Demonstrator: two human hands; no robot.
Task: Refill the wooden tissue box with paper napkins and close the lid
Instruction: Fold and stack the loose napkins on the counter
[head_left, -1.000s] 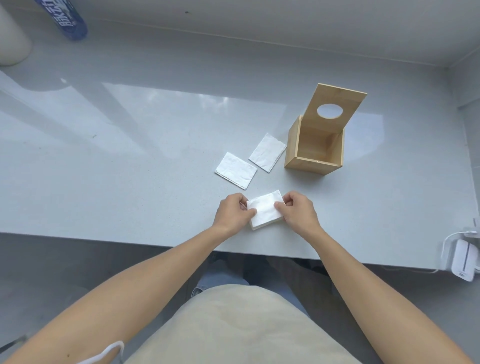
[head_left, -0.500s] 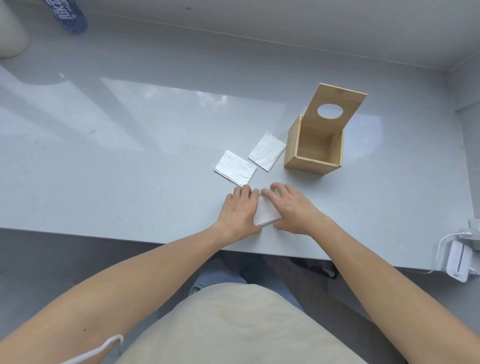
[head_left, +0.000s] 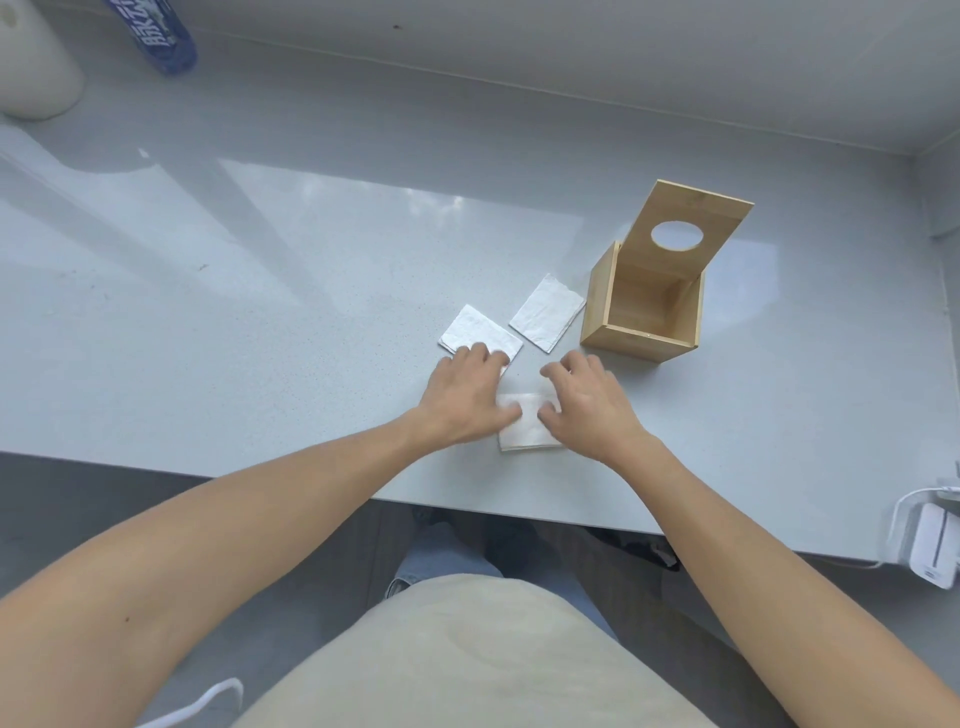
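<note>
Near the middle of the frame, the left hand (head_left: 467, 389) rests flat on a napkin (head_left: 480, 332), and the right hand (head_left: 584, 408) lies loose on the napkin stack (head_left: 524, 426). Neither grip holds anything. Thin napkins could slide or bend. Right of them, the wooden tissue box (head_left: 641, 312) stands tall, mouth upward, lid (head_left: 685, 223) open.

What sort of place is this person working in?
Probably a home or office counter: a glossy grey countertop set against a wall, a blue bottle at the back, and a white plug-in charger with cable at the right edge.
</note>
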